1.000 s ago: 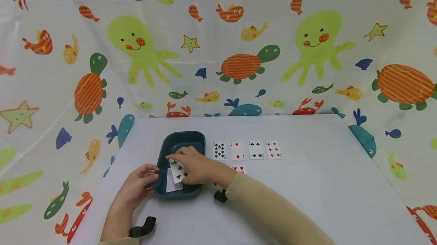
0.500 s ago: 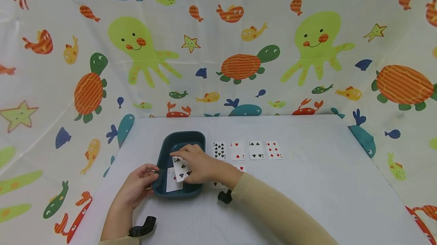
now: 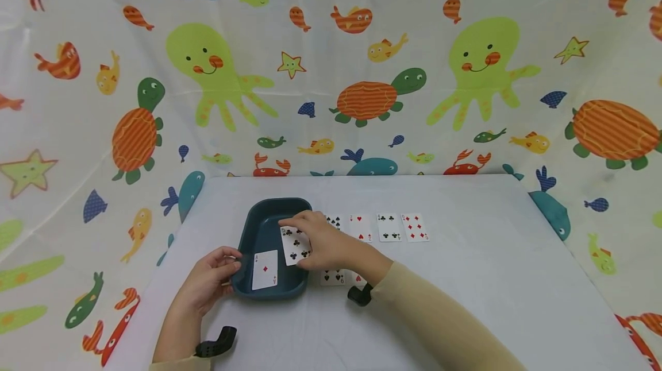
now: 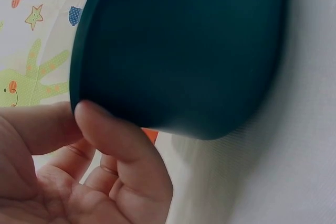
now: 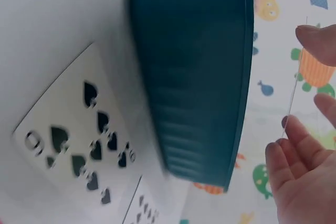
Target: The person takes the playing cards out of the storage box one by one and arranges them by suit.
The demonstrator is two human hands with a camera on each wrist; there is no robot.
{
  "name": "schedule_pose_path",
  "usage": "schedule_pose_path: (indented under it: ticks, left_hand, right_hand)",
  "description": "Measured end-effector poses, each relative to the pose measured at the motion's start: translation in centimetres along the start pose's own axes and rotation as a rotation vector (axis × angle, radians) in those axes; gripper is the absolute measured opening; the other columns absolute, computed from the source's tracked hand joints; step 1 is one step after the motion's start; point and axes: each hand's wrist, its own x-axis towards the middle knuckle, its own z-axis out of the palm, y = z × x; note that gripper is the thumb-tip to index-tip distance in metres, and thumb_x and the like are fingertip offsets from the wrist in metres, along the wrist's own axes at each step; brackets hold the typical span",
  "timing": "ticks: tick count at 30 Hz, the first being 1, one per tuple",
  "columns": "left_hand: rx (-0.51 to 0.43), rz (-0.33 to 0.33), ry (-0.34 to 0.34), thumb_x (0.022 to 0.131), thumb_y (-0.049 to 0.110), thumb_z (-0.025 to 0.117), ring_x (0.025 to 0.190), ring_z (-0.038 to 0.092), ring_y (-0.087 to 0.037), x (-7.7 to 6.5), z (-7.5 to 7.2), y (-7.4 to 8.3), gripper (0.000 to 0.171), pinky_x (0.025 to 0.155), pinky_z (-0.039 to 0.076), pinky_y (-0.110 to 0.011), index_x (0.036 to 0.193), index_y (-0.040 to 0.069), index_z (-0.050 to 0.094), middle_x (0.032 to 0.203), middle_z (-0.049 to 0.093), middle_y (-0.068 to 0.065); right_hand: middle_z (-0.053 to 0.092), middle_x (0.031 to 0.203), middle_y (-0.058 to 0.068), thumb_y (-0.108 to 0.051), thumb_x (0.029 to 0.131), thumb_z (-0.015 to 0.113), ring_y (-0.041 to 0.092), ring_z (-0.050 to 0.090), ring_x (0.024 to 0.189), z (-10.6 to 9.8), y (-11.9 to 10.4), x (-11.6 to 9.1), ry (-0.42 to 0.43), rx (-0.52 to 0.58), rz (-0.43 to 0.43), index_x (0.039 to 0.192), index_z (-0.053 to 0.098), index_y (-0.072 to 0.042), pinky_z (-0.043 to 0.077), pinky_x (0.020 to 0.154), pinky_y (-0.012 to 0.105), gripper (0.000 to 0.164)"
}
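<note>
My left hand (image 3: pixel 209 279) grips the near left rim of a dark teal tray (image 3: pixel 248 227); the left wrist view shows thumb and finger pinching the tray's edge (image 4: pixel 79 61). Above the tray's right side, my right hand (image 3: pixel 328 244) holds a clubs playing card (image 3: pixel 295 246) between thumb and fingers by its edges. The right wrist view catches that card edge-on as a thin line, with the fingers (image 5: pixel 299 174) along it. An ace of diamonds (image 3: pixel 265 270) lies face up inside the tray, towards its near left.
Right of the tray, face-up cards lie on the white table: a spades card (image 3: pixel 334 222) partly behind my hand, a hearts card (image 3: pixel 360 227), a clubs card (image 3: pixel 389 227) and a diamonds card (image 3: pixel 415 227). Nearer, a spades card (image 3: pixel 332 278) lies partly under my arm, beside a hearts card (image 3: pixel 358 279).
My right hand has moved right and slightly away from me with the clubs card, from over the ace of diamonds, which now shows whole. The left hand stays at the rim.
</note>
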Motion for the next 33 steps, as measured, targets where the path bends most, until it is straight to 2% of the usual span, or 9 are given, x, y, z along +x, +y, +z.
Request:
schedule_pose_path:
  ticks: [9, 19, 29, 33]
  left_hand:
    - [-0.005, -0.006, 0.001, 0.107, 0.014, 0.065, 0.079, 0.06, -0.021, 0.2, 0.0, -0.3, 0.021, 0.067, 0.057, -0.029, 0.128, 0.01, 0.064, 0.096, 0.066, -0.002]
    - [-0.009, -0.007, 0.003, 0.107, 0.013, 0.065, 0.079, 0.06, -0.021, 0.0, 0.0, -0.2, 0.02, 0.067, 0.057, -0.03, 0.127, 0.01, 0.065, 0.096, 0.066, -0.002]
    - [-0.009, -0.005, 0.005, 0.107, 0.012, 0.064, 0.079, 0.06, -0.021, -0.2, 0.0, 0.0, 0.021, 0.067, 0.057, -0.029, 0.127, 0.009, 0.064, 0.096, 0.066, -0.002]
    - [-0.009, 0.002, 0.002, 0.107, 0.011, 0.063, 0.079, 0.06, -0.021, -0.2, 0.0, 0.1, 0.021, 0.066, 0.057, -0.029, 0.127, 0.009, 0.064, 0.096, 0.066, -0.002]
  right_hand:
    - [0.042, 0.165, -0.002, -0.024, 0.087, 0.089, 0.022, 0.038, 0.151, -0.8, 1.9, -2.5, 0.05, 0.046, 0.056, 0.165, 0.038, -0.041, 0.055, 0.111, 0.046, 0.094]
    - [0.044, 0.162, -0.002, -0.021, 0.085, 0.09, 0.024, 0.04, 0.148, -1.9, 4.7, -5.1, 0.101, 0.034, 0.084, 0.165, 0.041, -0.037, 0.052, 0.113, 0.05, 0.095]
    - [0.048, 0.157, -0.008, -0.019, 0.082, 0.092, 0.021, 0.042, 0.145, -3.3, 6.7, -8.1, 0.152, 0.021, 0.156, 0.16, 0.045, -0.042, 0.052, 0.113, 0.049, 0.094]
    - [0.05, 0.155, -0.008, -0.019, 0.08, 0.094, 0.022, 0.042, 0.147, -3.8, 7.5, -9.4, 0.171, 0.016, 0.183, 0.161, 0.046, -0.037, 0.051, 0.115, 0.051, 0.096]
